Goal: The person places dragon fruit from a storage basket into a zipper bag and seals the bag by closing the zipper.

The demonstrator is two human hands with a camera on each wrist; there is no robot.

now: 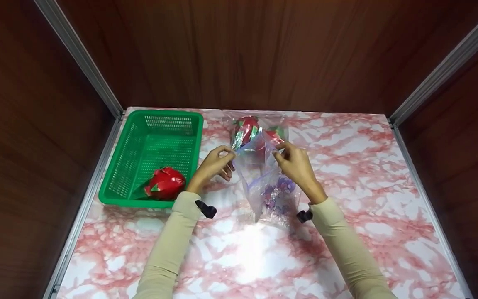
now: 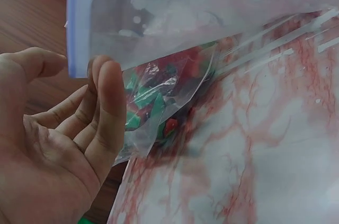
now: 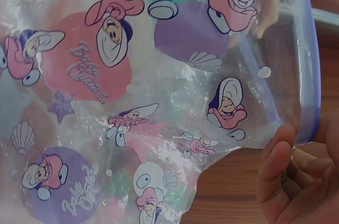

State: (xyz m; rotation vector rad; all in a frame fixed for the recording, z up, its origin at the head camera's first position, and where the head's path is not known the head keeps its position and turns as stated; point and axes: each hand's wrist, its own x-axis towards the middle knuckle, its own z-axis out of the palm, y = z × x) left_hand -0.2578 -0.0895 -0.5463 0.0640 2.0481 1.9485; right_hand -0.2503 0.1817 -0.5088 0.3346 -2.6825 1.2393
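Note:
A see-through zip bag (image 1: 250, 168) with a purple closure and printed cartoon figures hangs between both hands, its mouth edge spread. My left hand (image 1: 214, 164) pinches one corner of the purple zip strip (image 2: 78, 23) between thumb and fingers. At the opposite corner, the thumb and fingers of my right hand (image 1: 298, 162) pinch the strip, as the right wrist view also shows. Just beyond the zip bag, two red dragon fruits with green tips, one on the left (image 1: 247, 126) and one on the right (image 1: 276, 133), lie in clear plastic, partly covered by the zip bag.
A green plastic basket (image 1: 199, 141) stands on the left, close to my left hand. One red dragon fruit (image 1: 166, 183) lies in its near end. Below the zip bag lies printed purple plastic (image 1: 280, 197). Brown wood panels (image 1: 239, 54) enclose the marbled table (image 1: 371, 182).

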